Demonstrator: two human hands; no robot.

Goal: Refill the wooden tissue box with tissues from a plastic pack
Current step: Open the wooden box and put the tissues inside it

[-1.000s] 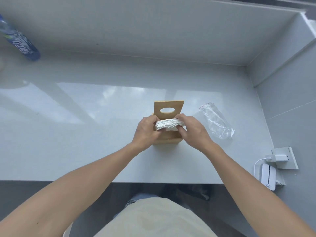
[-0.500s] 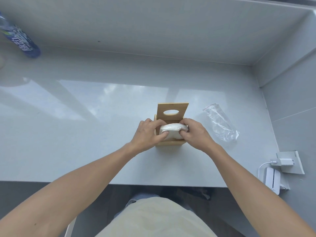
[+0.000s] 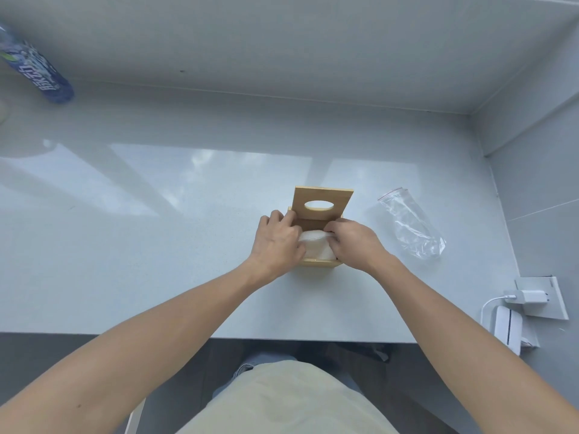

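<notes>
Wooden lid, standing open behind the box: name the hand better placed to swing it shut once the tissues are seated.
Probably the left hand: its fingers already reach the box's back corner just under the lid. The right hand sits lower, pressing the tissues into the wooden box.

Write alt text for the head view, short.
Two bare hands, left hand and right hand, press a white tissue stack down into an open wooden tissue box whose lid stands upright. An empty clear plastic pack lies to the right on the pale counter.
</notes>
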